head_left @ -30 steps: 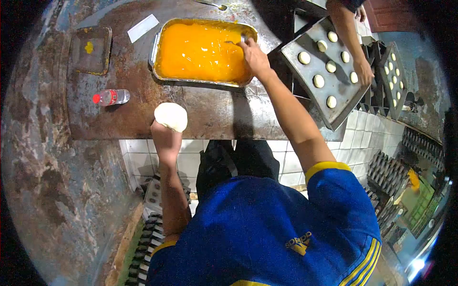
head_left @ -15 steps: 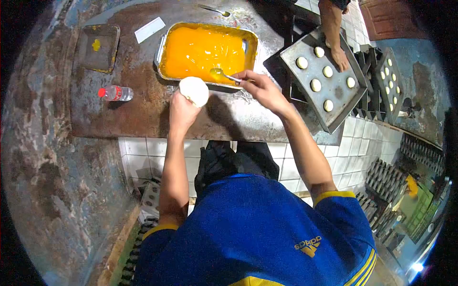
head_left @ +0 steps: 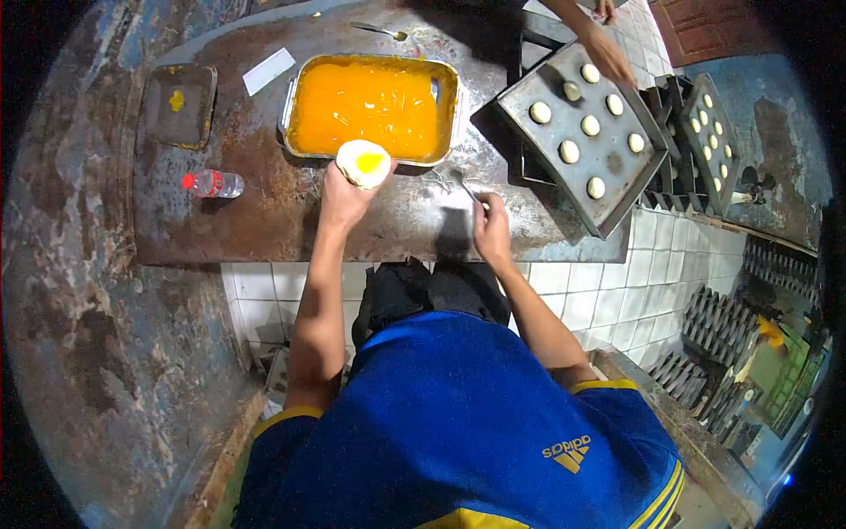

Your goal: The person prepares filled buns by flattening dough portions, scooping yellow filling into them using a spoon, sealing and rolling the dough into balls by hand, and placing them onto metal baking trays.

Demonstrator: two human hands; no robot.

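Observation:
My left hand (head_left: 344, 201) is closed around a flattened round of white dough (head_left: 354, 152), holding it up at the front edge of the metal pan (head_left: 448, 104). A dab of yellow filling (head_left: 370, 162) sits on the dough's upper face. Smooth orange-yellow filling (head_left: 361, 106) covers most of the pan's floor. Lower right, above the table's near side, my right hand (head_left: 492, 231) grips a spoon (head_left: 468, 187) by its handle, with the bowl end pointing away from me.
A co-worker's hand (head_left: 608, 57) reaches over a baking tray (head_left: 608, 216) of several dough balls (head_left: 590, 126). Left are a small tray (head_left: 182, 128) and a red-capped bottle (head_left: 214, 184). Another spoon (head_left: 379, 31) and a white strip (head_left: 268, 71) lie behind. A second loaded tray (head_left: 709, 145) stands right.
Yellow filling now shows on the dough. My right hand has drawn back with the spoon, away from the pan. The co-worker's hand has moved up, and another ball shows on the tray.

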